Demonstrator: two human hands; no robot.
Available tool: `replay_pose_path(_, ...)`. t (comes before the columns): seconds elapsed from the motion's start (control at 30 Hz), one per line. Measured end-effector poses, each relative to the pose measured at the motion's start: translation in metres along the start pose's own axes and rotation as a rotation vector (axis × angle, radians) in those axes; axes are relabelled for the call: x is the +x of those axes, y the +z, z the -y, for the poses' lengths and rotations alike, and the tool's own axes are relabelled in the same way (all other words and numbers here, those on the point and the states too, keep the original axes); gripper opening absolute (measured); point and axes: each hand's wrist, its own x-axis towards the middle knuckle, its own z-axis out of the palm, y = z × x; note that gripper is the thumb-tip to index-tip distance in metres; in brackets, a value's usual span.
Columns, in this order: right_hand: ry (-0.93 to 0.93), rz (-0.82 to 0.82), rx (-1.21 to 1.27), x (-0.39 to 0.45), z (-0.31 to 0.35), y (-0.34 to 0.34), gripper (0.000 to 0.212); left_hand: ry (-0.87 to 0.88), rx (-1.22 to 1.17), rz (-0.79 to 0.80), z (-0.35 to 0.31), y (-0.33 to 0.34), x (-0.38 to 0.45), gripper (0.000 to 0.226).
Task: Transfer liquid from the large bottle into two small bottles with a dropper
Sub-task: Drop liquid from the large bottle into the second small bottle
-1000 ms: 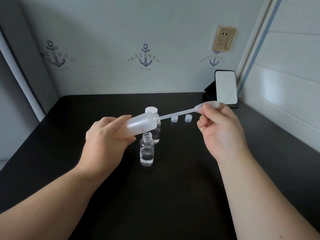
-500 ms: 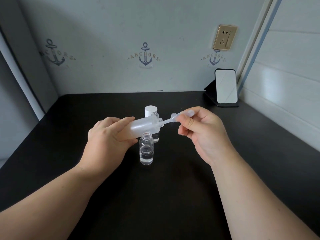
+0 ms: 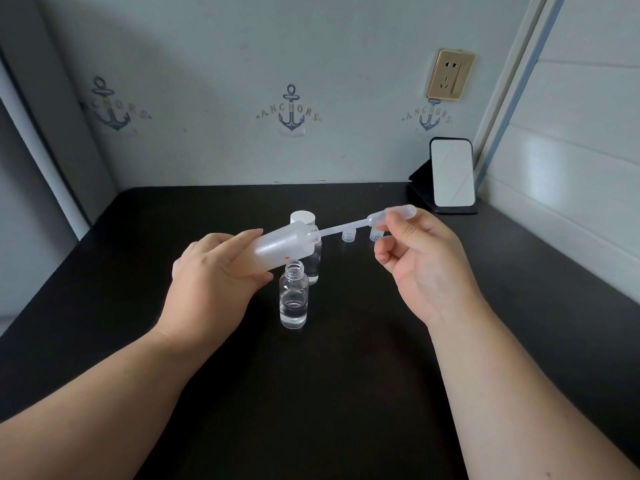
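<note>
— Bottle (image 3: pixel 282 249) first: where does it sit?

— Off the table (image 3: pixel 138 271), tipped nearly flat in the left hand (image 3: pixel 211 289), whose fingers wrap its frosted body. Its open neck points right, just above the nearer small bottle (image 3: pixel 293 296).

— And the dropper (image 3: pixel 374 223)?

— Stem in the neck of the big bottle, bulb out to the right, pinched between thumb and forefinger of the right hand (image 3: pixel 419 268). The other fingers of that hand curl loosely and hold nothing.

— Is liquid in the stem?

— Cannot tell; the plastic is too cloudy.

— The small bottles?

— The near one stands uncapped with some clear liquid at the bottom. The second (image 3: pixel 314 261) stands just behind it, partly hidden by the big bottle, also holding liquid. A white cap (image 3: pixel 302 217) shows behind the neck; whether it sits on anything I cannot tell. Two small caps (image 3: pixel 348 234) lie further right, near the bulb.

— What could go wrong?

— With the bottle so flat, any further tilt could let liquid run out of the neck past the stem and onto the table. Pinching the bulb on the way out would spit the charge back or drip it. The big bottle also hangs very close over the near bottle's rim; a dip of the left hand could knock it over, and it is open.

— Beyond that?

— A mirror (image 3: pixel 452 171) on a stand at the back right, and a socket (image 3: pixel 450 74) on the wall.
</note>
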Motion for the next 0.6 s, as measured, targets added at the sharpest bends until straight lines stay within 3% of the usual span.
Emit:
replay_pose_path(0.33, -0.006, -0.096, 0.252, 0.003, 0.006, -0.010, 0.021, -0.055, -0.041, -0.017, 0.001, -0.002, 0.001, 0.059)
replay_pose_path(0.47, 0.004, -0.184, 0.404, 0.005, 0.009, -0.012, 0.010, -0.084, -0.067, -0.026, -0.001, -0.003, 0.002, 0.055)
replay_pose_path(0.6, -0.007, -0.242, 0.501, 0.006, 0.011, -0.015, 0.013, -0.104, -0.109, -0.043, -0.004, -0.005, 0.003, 0.050)
